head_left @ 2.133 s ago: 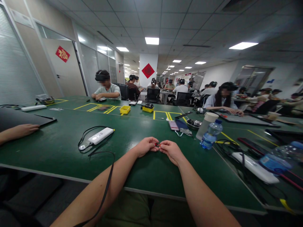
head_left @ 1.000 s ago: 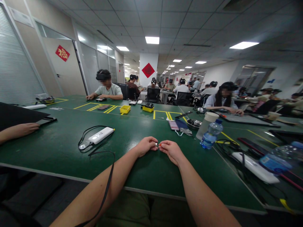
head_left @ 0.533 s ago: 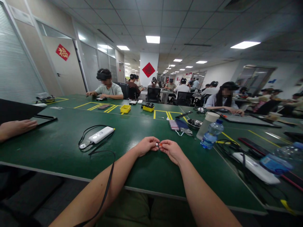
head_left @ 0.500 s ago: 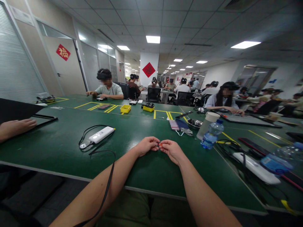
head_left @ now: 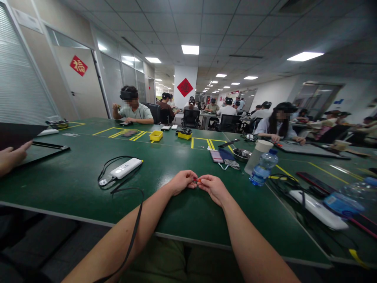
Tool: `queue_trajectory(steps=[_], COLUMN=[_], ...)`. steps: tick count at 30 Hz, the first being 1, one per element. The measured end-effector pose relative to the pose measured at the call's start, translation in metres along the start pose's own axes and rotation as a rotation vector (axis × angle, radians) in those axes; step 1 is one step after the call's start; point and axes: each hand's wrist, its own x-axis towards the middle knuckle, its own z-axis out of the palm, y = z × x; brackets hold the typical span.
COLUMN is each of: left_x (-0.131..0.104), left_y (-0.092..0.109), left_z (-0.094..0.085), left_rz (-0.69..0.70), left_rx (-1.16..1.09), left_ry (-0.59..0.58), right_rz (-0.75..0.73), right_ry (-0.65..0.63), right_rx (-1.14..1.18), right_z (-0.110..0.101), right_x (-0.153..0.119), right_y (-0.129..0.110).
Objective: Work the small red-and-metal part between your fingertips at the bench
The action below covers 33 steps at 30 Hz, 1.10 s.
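My left hand (head_left: 183, 182) is closed in a pinch on a tiny reddish piece (head_left: 194, 180), too small to name. Close beside it, my right hand (head_left: 212, 188) pinches a small orange piece (head_left: 199, 180). The fingertips of both hands nearly meet over the green table (head_left: 165, 161). Whether the two pieces touch cannot be made out. A black strap hangs across my left forearm.
A white power bank (head_left: 126, 168) with black cables lies to the left. At the right stand a white cup (head_left: 257, 156) and a water bottle (head_left: 264, 168). Another person's hand (head_left: 14, 157) holds a black panel at the far left. Yellow trays (head_left: 156, 136) sit farther back.
My fingertips have shifted slightly, and the right ones are a little closer to the left. The other person's hand at the far left has moved left; the seated person across has raised a hand.
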Motion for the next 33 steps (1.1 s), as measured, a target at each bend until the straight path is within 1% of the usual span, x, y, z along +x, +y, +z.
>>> queue_trajectory(steps=[6,13,16,22,26,33], left_x=[0.0,-0.005,-0.006,-0.004,-0.004,-0.007], left_y=[-0.001,0.007,0.008,0.007,0.007,0.009], left_z=[-0.002,0.001,0.003,0.003,0.002,0.003], left_rz=[0.005,0.041,0.025,-0.02,-0.038,-0.011], left_rx=[-0.01,0.061,0.05,-0.016,-0.03,0.012], left_ry=[-0.017,-0.045,-0.053,-0.013,-0.01,-0.034], right_rz=[-0.006,-0.007,-0.013,-0.008,0.0,-0.009], right_ry=[-0.006,0.001,-0.003,0.021,0.011,0.003], right_rx=[-0.01,-0.011,-0.013,0.021,0.045,0.034], right_z=[-0.001,0.0,0.001,0.0,-0.002,-0.003], right_x=[0.001,-0.001,-0.001,0.0,0.001,0.002], right_y=[0.002,0.0,0.0,0.0,0.001,0.002])
